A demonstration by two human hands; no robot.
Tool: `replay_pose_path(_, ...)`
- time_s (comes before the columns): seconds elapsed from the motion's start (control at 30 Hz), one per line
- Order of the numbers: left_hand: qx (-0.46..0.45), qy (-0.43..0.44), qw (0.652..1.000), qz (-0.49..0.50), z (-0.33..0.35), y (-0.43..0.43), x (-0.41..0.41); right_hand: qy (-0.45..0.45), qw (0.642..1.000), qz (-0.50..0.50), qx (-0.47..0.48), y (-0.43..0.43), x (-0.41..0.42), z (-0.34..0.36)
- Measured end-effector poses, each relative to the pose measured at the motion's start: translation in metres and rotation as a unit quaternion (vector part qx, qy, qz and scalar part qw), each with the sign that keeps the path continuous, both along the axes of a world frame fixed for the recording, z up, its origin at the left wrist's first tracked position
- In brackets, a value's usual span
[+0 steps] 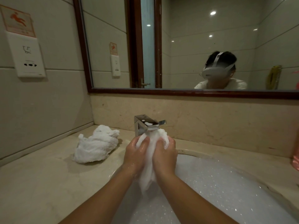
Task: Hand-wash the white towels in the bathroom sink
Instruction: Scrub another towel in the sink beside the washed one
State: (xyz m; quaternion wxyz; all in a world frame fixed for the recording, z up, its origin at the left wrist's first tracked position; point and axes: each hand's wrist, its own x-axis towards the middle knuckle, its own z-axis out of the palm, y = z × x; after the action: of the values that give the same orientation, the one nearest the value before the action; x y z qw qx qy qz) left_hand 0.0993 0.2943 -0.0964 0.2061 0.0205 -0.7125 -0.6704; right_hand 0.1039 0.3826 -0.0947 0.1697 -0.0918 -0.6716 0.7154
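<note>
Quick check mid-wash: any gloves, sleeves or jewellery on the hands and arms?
No gloves. The left hand and right hand are bare, wet and glistening, with no rings showing. The left forearm and right forearm carry no sleeves, watch or bands. The mirror shows a white top.

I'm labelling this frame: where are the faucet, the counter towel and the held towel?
faucet [145, 121]: head view, top of spout.
counter towel [97, 146]: head view, its middle.
held towel [152, 145]: head view, upper bunched part.
</note>
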Motion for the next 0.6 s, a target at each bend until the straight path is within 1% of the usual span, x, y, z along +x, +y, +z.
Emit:
replay_pose_path(0.3,0.019,0.006,1.0,-0.023,-0.0001,0.0005,-0.0015,0.007,1.0,-0.005,0.0,0.0002,-0.0005,-0.0008)
replay_pose_path(0.6,-0.017,-0.004,1.0,-0.022,0.0014,0.0002,0.0011,0.005,1.0,0.001,0.004,0.0001,-0.0001,-0.0014)
